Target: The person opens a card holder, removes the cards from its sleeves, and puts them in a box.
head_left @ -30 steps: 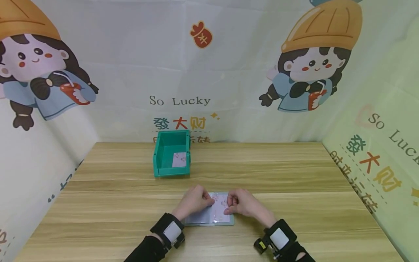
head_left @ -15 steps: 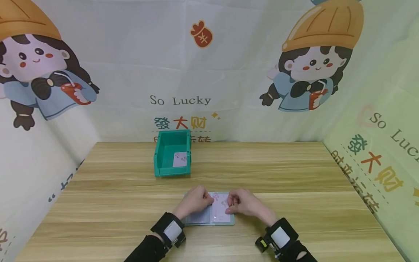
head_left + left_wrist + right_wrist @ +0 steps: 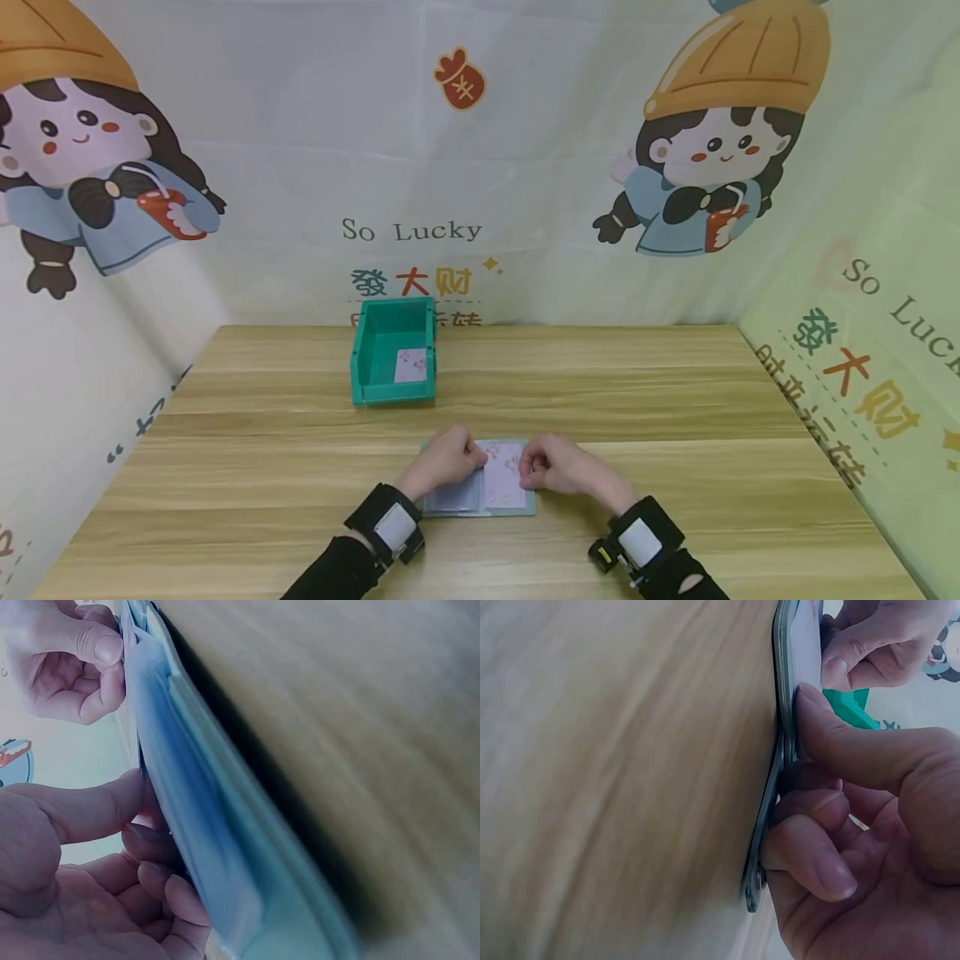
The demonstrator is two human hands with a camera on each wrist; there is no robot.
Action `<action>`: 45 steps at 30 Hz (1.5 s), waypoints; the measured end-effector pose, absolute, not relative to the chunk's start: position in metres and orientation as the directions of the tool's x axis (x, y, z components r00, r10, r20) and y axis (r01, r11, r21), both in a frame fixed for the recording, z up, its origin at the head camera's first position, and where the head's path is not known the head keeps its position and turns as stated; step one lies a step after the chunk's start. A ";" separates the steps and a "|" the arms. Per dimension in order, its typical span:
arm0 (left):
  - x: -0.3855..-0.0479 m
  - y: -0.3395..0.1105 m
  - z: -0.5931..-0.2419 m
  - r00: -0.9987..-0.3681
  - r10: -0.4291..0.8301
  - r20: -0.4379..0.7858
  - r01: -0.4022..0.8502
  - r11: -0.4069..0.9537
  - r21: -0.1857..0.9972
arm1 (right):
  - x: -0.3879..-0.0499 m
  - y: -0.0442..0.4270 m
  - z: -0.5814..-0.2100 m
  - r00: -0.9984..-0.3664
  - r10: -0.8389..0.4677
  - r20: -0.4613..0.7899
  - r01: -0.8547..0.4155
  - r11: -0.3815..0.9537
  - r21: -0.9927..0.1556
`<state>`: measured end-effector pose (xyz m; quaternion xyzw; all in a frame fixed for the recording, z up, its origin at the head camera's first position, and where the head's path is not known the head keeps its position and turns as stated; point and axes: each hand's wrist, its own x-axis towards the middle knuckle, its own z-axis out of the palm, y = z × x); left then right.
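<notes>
A small card album (image 3: pixel 453 498) with clear sleeve pages lies spread open on the table. A pink-patterned card (image 3: pixel 504 487) lies on its right-hand page. My left hand (image 3: pixel 444 457) pinches at the card's upper left, by the album's middle; whether card or sleeve edge is between the fingertips I cannot tell. At the right edge, my right hand (image 3: pixel 558 467) grips the page side, and in the right wrist view its thumb (image 3: pixel 840 739) lies on the inner face with curled fingers at the edge. Stacked sleeves (image 3: pixel 187 780) show edge-on in the left wrist view.
A green open bin (image 3: pixel 393 393) stands behind the album, left of centre, with another pink card (image 3: pixel 410 366) in it. The wooden table (image 3: pixel 637 383) ends at a printed cloth backdrop (image 3: pixel 540 192). Each wrist wears a black camera strap.
The right thumb and fingertips have drawn slightly closer together at the card's right edge. The left hand stays almost in place, and the album and bin have not moved.
</notes>
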<state>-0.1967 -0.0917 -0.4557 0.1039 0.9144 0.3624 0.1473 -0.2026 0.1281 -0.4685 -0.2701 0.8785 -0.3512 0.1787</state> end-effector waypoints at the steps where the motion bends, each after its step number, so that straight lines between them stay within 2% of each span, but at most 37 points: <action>1: -0.196 -0.092 -0.455 -0.935 0.296 -0.194 0.084 0.718 0.691 | -0.202 0.128 -0.469 -0.788 -0.603 -0.124 -0.350 0.604 -0.716; 13: -0.194 -0.091 -0.449 -0.929 0.267 -0.255 0.033 0.747 0.664 | -0.204 0.125 -0.468 -0.787 -0.598 -0.152 -0.317 0.602 -0.733; 29: -0.194 -0.090 -0.447 -0.935 0.275 -0.226 0.072 0.769 0.636 | -0.201 0.126 -0.465 -0.814 -0.548 -0.191 -0.238 0.616 -0.751; 34: -0.189 -0.087 -0.447 -0.938 0.287 -0.193 0.097 0.754 0.649 | -0.203 0.125 -0.467 -0.825 -0.537 -0.176 -0.245 0.621 -0.745; 45: -0.189 -0.087 -0.455 -0.932 0.294 -0.211 0.092 0.756 0.648 | -0.203 0.123 -0.465 -0.831 -0.531 -0.165 -0.261 0.635 -0.727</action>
